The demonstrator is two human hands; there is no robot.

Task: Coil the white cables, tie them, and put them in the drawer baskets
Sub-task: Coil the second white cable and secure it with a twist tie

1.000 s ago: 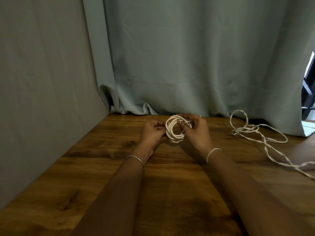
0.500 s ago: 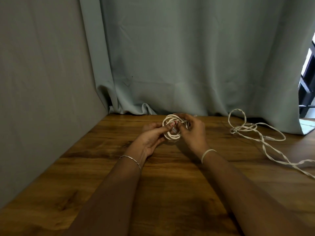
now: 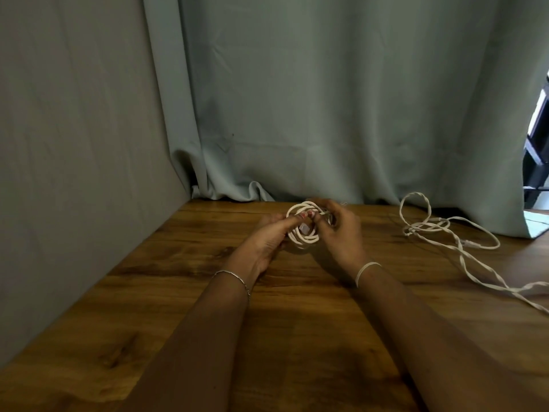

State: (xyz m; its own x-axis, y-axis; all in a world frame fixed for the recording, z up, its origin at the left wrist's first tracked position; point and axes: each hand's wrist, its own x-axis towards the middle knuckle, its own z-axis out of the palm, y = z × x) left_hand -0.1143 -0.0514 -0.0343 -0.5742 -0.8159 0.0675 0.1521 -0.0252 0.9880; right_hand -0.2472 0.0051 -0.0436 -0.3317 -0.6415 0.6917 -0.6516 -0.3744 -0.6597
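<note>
1. From the head view, both hands were together at the far middle of the desk (image 3: 297,337), working on one small coiled cable (image 3: 304,239) raised just above the wood.
2. The left hand (image 3: 261,245) held the coil from the near-left side, with its fingers reaching into the loops and the fingertips showing at the top edge.
3. The right hand (image 3: 344,236) was curled in on the coil's right side and seemed to pinch a strand there. Whether that was the free end was too small to tell.
4. I judged this the tying step: the winding looked finished, and the hands were securing the bundle so it would not spring open.
5. The next move called for drawing the wrap snug while the left hand kept the loops stacked. Any slack and the coil would likely loosen.
6. Off to the right, a loose cable (image 3: 427,227) lay sprawled on the desk, well apart from the hands. It trailed toward the right edge, not yet coiled.
7. No drawer baskets showed anywhere, so stowing would have meant turning away from the curtain (image 3: 326,99).
</note>
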